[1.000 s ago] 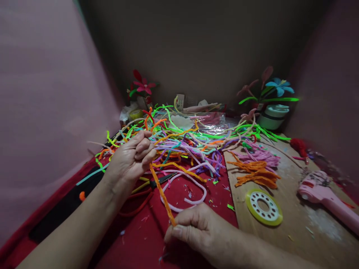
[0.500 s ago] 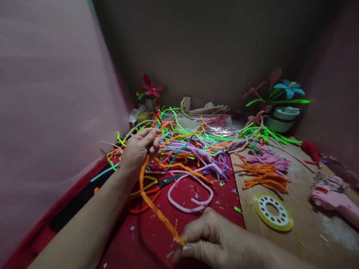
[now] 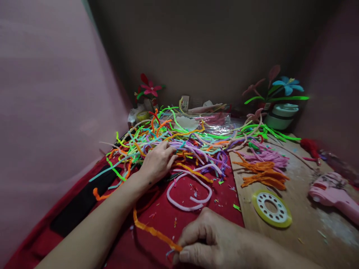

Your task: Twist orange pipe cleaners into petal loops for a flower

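Note:
My right hand [image 3: 209, 241] is closed near the bottom edge, pinching one end of an orange pipe cleaner [image 3: 153, 231] that trails left across the red cloth and under my left forearm. My left hand [image 3: 158, 162] reaches forward with its fingers curled down into the tangled pile of coloured pipe cleaners [image 3: 185, 142]; what the fingertips grip, if anything, is hidden. A pale pink pipe cleaner loop [image 3: 189, 192] lies on the cloth between the two hands.
A wooden board [image 3: 294, 231] on the right bears cut orange pieces [image 3: 262, 173], pink pieces [image 3: 270, 155], a yellow-green ring disc [image 3: 271, 208] and a pink tool [image 3: 333, 196]. Pipe-cleaner flowers [image 3: 148, 89] and a white pot [image 3: 282, 116] stand by the back wall.
My left hand let go of the orange pipe cleaner's upper end and dropped forward onto the pile. The orange pipe cleaner now lies slack on the cloth. My right hand keeps its pinch.

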`<state>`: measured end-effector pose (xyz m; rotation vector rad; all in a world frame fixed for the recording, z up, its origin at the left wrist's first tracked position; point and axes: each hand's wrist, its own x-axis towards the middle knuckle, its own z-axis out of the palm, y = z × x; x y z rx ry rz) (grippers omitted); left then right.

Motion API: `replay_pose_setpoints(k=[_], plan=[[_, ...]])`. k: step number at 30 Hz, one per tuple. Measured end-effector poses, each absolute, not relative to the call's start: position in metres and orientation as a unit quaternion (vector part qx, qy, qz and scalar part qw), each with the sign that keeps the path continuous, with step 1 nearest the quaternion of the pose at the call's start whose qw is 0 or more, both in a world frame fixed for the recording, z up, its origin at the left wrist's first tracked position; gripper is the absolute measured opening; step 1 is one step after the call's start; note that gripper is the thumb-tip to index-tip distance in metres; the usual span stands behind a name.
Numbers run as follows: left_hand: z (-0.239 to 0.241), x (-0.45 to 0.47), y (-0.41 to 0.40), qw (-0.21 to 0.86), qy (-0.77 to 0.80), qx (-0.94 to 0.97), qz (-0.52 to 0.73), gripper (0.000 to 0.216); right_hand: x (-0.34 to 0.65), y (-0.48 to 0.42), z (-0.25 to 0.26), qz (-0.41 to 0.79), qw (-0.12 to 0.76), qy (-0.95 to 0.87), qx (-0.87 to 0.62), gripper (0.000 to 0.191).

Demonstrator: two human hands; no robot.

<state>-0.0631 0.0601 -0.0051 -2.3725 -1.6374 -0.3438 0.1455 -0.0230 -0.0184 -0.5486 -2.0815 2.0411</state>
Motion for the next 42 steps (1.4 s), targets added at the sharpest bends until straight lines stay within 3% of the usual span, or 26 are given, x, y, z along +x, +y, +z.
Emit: replay_pose_setpoints(k=[8,11,20,25,32,37,42], plan=[[-0.014,-0.058,0.065,0.179,-0.537,-0.808,-0.162,0.023,0.145,-0.024,-0.020,0.678,0.099,-0.703,-0.191,0.028],[-0.015,-0.056,0.065,0.144,-0.526,-0.821,-0.170,0.020,0.145,-0.024,-0.019,0.676,0.099,-0.705,-0.193,0.026],[0.018,-0.056,0.056,-0.292,-0.526,-0.709,-0.368,0.008,0.141,-0.022,-0.016,0.670,0.162,-0.677,-0.259,0.029],[0.036,-0.061,0.047,-0.408,-0.477,-0.683,-0.374,0.008,0.140,-0.013,-0.016,0.692,0.265,-0.595,-0.311,0.028],[0.046,-0.062,0.042,-0.360,-0.406,-0.792,-0.281,0.005,0.140,0.003,-0.019,0.835,0.375,-0.322,-0.242,0.029],[0.040,-0.059,0.043,-0.269,-0.377,-0.859,-0.219,0.011,0.143,0.008,-0.021,0.856,0.405,-0.250,-0.205,0.018],[0.035,-0.062,0.046,-0.266,-0.404,-0.859,-0.171,0.009,0.144,0.013,-0.024,0.847,0.432,-0.224,-0.214,0.012]])
